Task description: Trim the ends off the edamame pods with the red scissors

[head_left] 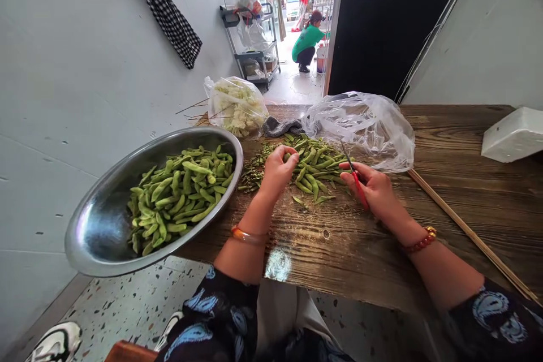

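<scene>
My left hand (280, 168) is closed in a pinch on a green edamame pod (287, 156), mostly covered by the fingers. It hovers over the left part of a loose pile of edamame pods (314, 167) on the wooden table. In my right hand (373, 189) is a pair of scissors (358, 188) with red handles, their dark blades pointing up and away. The right hand is at the right edge of the pile. To the left, a large steel bowl (91, 237) holds many more pods (178, 192). Small trimmed stem bits (253, 174) lie beside the bowl.
Behind the pile are a crumpled clear plastic bag (369, 124), a grey cloth (282, 126) and a bag of cauliflower (237, 107). Long thin sticks (466, 229) lie at the right, with a white box (515, 134) beyond. Outside the doorway, a person in green (307, 42) squats.
</scene>
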{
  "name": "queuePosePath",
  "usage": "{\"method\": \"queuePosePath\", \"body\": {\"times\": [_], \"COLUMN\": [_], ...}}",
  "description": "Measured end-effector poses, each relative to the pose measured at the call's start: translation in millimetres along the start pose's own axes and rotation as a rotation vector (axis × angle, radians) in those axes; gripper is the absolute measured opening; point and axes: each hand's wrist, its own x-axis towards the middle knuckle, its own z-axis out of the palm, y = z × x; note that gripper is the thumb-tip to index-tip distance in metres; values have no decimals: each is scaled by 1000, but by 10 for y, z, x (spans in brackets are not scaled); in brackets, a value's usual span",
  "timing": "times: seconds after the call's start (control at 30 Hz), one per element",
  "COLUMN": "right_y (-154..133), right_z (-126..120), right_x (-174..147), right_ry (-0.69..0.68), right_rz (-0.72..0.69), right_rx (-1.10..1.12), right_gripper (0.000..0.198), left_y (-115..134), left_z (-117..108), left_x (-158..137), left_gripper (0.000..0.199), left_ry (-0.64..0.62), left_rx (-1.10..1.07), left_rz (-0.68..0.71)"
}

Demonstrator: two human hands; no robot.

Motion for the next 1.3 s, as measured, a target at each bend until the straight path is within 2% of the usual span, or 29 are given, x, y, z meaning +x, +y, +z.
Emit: {"method": "queuePosePath", "body": {"times": [0.1,0.17,0.23,0.33,0.43,0.53,0.6,0.67,0.73,0.87,1.03,1.3], "right_y": [11,9,2,-5,-6,-19,-36,-48,-46,-7,1,-23], "right_z": [-6,-6,-5,-1,4,7,10,15,24,53,77,94], "right_x": [16,22,23,15,7,1,-2,-6,-9,-16,-30,-34], "right_ry": [8,11,11,4,-8,-2,3,6,-3,-43,-93,-96], "right_rz": [-8,-22,-29,-21,-29,-51,-68,-87,-105,-154,-213,-261], "right_rx": [-16,-24,-36,-52,-73,-101,-127,-158,-184,-210,-223,-222], "right_gripper": [52,52,52,52,52,50,49,49,49,49,48,48], "left_y": [-44,-75,-106,-141,-143,-110,-79,-51,-28,8,57,82], "left_z": [11,23,35,45,46,54,69,91,115,151,187,270], "left_x": [-18,-36,-46,-35,-10,-6,-27,-59,-94,-146,-199,-254], "left_gripper": [13,13,13,9,5,8,12,14,21,29,23,17], "left_ry": [-81,-148,-186,-204,-173,-125,-146,-194,-241,-293,-351,-436], "left_rx": [502,701,814,866,773,450,143,-123,-281,-353,-294,-254], "left_rz": [148,161,150,126,161,215,154,32,-72,-109,-54,67]}}
